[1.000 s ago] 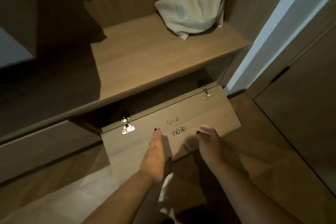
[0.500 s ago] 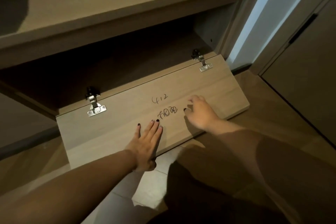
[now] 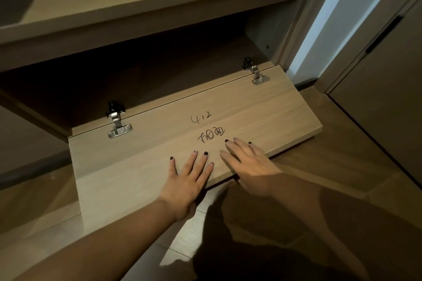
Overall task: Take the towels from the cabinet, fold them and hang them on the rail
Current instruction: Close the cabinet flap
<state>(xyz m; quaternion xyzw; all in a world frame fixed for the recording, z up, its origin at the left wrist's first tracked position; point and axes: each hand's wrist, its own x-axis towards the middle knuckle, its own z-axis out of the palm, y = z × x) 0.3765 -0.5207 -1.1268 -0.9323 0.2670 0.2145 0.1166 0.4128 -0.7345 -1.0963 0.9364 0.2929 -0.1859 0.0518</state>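
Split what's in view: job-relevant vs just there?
Job:
- cabinet flap door, folded down
- open compartment, dark, no towel visible
- left hand and right hand, flat on the flap

Just there:
- two hinges
- handwritten marking
- closed door, right

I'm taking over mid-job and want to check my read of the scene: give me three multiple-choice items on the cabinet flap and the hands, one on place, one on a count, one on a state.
1. Where do both hands rest?
A. On the upper shelf
B. On the inner face of the flap door
C. On the floor

2. How many metal hinges show on the flap?
A. One
B. Two
C. Four

3. How does the flap stand?
A. Folded down open
B. Shut flush
C. Taken off

Key: 1 B, the left hand and right hand lie flat on the flap door. 2 B, a left hinge and a right hinge. 3 A, the dark compartment behind it is exposed.
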